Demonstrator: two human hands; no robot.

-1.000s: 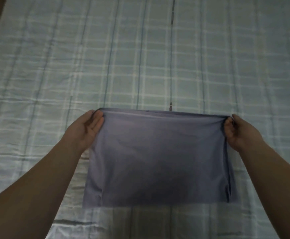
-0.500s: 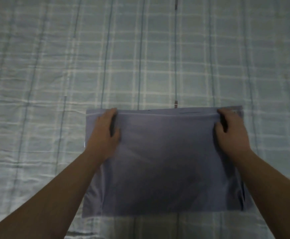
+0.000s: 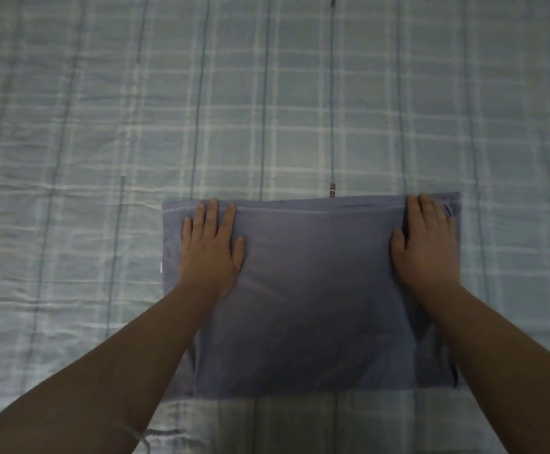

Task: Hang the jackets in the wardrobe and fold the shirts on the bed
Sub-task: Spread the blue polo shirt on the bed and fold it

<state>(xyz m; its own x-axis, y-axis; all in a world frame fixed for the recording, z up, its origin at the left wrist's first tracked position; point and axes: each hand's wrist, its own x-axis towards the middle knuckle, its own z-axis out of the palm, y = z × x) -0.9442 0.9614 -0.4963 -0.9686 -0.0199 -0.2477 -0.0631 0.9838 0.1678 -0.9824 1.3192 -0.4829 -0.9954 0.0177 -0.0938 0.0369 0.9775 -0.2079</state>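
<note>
Both forearms bare right to the frame edge, no sleeves in view. Left grip (image 3: 210, 253) & right grip (image 3: 426, 247) bare too, nails short & plain. Thin pale thread (image 3: 136, 435) loops over my left forearm (image 3: 110, 371), low in frame.

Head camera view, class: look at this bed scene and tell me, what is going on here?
A person is folding a blue-grey shirt on a bed with a checked cover. The shirt lies as a flat rectangle. Both grips, bare hands here, rest on it with straight fingers. The left grip is near the shirt's far left corner and the right grip is near its far right corner, pressing the top layer down. No jacket or wardrobe is in view.
</note>
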